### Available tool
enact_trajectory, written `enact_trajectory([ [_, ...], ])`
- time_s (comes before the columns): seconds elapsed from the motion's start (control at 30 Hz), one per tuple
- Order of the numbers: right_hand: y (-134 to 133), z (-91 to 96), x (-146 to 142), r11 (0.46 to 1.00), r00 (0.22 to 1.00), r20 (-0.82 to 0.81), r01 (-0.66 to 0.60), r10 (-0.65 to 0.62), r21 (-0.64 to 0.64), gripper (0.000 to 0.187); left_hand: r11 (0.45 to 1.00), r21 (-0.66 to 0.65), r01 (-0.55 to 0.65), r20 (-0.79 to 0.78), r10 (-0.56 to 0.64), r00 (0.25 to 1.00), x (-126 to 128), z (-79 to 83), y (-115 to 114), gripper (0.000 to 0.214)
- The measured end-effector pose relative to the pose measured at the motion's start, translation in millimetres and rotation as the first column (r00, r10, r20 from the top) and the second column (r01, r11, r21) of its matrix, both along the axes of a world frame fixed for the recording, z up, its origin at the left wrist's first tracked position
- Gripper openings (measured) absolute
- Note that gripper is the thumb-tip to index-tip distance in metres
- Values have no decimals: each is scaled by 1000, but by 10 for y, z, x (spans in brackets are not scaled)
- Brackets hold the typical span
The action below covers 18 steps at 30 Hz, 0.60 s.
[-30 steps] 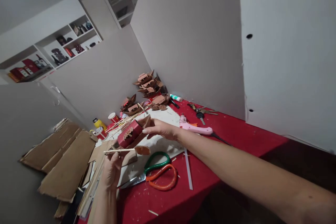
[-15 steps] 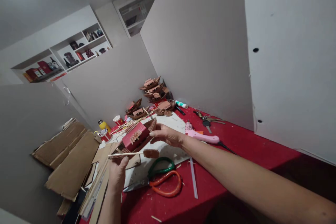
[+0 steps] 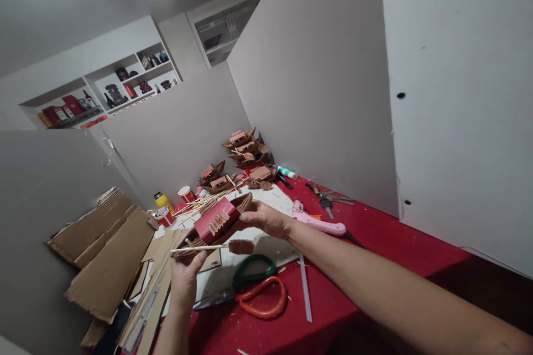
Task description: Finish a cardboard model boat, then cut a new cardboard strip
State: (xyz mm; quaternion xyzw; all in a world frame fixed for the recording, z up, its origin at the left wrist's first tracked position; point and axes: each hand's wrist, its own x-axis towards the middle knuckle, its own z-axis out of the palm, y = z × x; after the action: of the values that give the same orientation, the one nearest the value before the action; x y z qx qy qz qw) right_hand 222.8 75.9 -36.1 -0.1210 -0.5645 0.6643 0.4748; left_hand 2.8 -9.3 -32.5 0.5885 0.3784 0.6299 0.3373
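A brown model boat [image 3: 216, 219] with a red curved roof is held up between my two hands over the table. Small pale strips are stuck in a row on the roof. My left hand [image 3: 185, 273] grips the near end, its thumb by a thin stick with a brown paddle blade [image 3: 240, 247] that juts out along the boat's side. At the far end, my right hand [image 3: 266, 218] is closed around the hull; some of its fingers are hidden. Just below the boat lie scissors [image 3: 262, 295] with one green and one orange handle.
A pink glue gun [image 3: 318, 222], a clear glue stick [image 3: 306, 288] and keys [image 3: 327, 205] lie on the red cloth [image 3: 387, 238]. Several finished boats [image 3: 245, 150] are stacked at the back. Cardboard sheets [image 3: 110, 258], paper cups [image 3: 164, 216] and a yellow bottle [image 3: 163, 199] stand left.
The boat stays in both hands and is tilted slightly differently, with more of its near end showing. The whole view has shifted a little.
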Motion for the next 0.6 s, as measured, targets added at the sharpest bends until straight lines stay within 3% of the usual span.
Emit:
enact_trajectory([
  [0.17,15,3,17,999,999,8,-35,35,14,42,1000,-8,-21,-26,21,999,-78,-79,49,34],
  [0.33,-13,21,10,998,998,-4,-62,62,22,47,996,55,-63,-59,66,996,-88,-80,35,48],
  [0.47,17,14,-35,987,999,-24,39,-43,-156,41,971,127,-201,-84,212,974,-89,-79,21,61],
  [0.6,84,78,1,928,982,-7,178,-191,-327,30,939,164,-302,-30,311,950,-132,-60,64,65],
])
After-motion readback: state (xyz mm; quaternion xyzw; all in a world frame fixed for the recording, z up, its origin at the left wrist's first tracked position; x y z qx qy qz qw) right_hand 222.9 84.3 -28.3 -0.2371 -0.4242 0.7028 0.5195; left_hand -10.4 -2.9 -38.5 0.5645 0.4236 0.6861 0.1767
